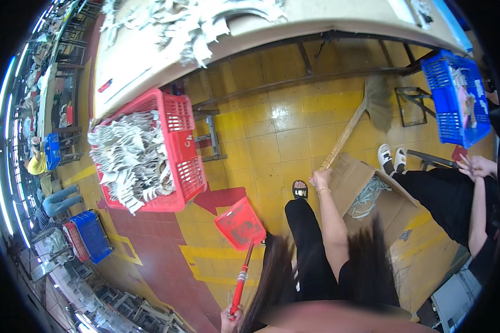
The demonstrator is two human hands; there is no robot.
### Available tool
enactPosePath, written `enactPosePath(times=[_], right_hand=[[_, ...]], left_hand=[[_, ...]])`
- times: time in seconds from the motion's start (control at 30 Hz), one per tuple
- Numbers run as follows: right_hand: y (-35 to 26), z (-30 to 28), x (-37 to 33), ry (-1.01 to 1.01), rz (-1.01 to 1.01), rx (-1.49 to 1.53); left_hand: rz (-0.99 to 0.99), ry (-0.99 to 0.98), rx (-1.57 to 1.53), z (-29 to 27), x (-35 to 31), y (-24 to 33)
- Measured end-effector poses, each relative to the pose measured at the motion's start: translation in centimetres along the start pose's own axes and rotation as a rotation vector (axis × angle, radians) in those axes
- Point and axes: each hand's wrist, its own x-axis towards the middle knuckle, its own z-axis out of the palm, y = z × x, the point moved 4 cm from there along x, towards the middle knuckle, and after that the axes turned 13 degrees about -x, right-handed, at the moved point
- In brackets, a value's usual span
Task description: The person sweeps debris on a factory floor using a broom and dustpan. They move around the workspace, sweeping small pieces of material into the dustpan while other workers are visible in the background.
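Note:
My left hand (231,317), at the lower edge, is closed round the red handle of a long-handled dustpan (240,225). Its red pan lies over the yellow floor with dark debris in it. My right hand (321,178) grips the pale handle of a broom (347,133). The broom's bristle head (378,105) reaches under the table, far right of the hand. Beside my right forearm stands an open cardboard box (356,176) with pale green cords (370,197) inside.
A red crate (183,141) full of grey-white fabric pieces (133,158) stands left, by the table (311,16) piled with similar pieces. At right are a blue crate (447,105) and a seated person's hands (478,166). Metal frames (416,108) stand under the table. Others work at far left.

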Motion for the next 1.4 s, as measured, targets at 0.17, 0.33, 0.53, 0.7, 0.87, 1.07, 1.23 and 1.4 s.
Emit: enactPosePath(times=[0.17, 0.33, 0.53, 0.7, 0.87, 1.07, 1.23, 1.4], right_hand=[[2.0, 6.4, 8.6, -0.071, -0.072, -0.099], [3.6, 9.9, 17.0, -0.056, -0.161, -0.406], [2.0, 15.2, 19.6, -0.111, -0.344, -0.700], [1.7, 20.4, 14.1, -0.253, -0.424, -0.873], [0.9, 23.1, 8.6, -0.361, -0.593, -0.904], [-3.0, 18.8, 7.6, -0.283, -0.777, -1.223], [-6.3, 6.0, 8.0, -0.146, -0.882, -1.448], [-7.3, -8.4, 4.4, -0.064, -0.784, -1.609]], left_hand=[[0.119, 0.205, 0.191, 3.4, 3.1, -2.3], [0.150, 0.363, 0.321, 5.3, 7.6, -2.0], [0.144, 0.429, 0.374, 6.1, 11.1, -1.4], [0.135, 0.432, 0.366, 5.6, 11.4, -1.4], [0.120, 0.425, 0.339, 4.0, 10.6, -1.7], [0.105, 0.411, 0.339, 1.6, 9.0, -2.0], [0.096, 0.391, 0.385, -0.7, 7.1, -2.2], [0.121, 0.363, 0.519, -2.4, 5.4, -1.5]])
